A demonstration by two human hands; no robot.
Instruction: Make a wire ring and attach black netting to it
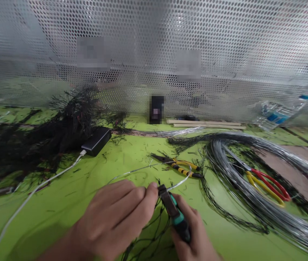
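My right hand [190,224] is wrapped round a pair of pliers [174,212] with teal and black grips, its dark metal jaws pointing up and away. My left hand [121,214] is closed, thumb and forefinger pinched right beside the jaws. A thin silvery wire [182,182] runs in a loop from the jaws round to behind the left knuckles; the pinched part is hidden by the fingers. Black knotted netting [155,230] hangs below, between both hands. Beyond the hands lie yellow-and-black long-nose pliers [182,168], touched by neither hand.
A large coil of silvery wire [251,203] fills the right, with red-and-yellow-handled scissors [270,185] lying on it. Black netting [53,127] is heaped at left beside a black box [96,141] with a white cable [38,186]. A bottle [278,114] leans against the perforated metal panel [134,43].
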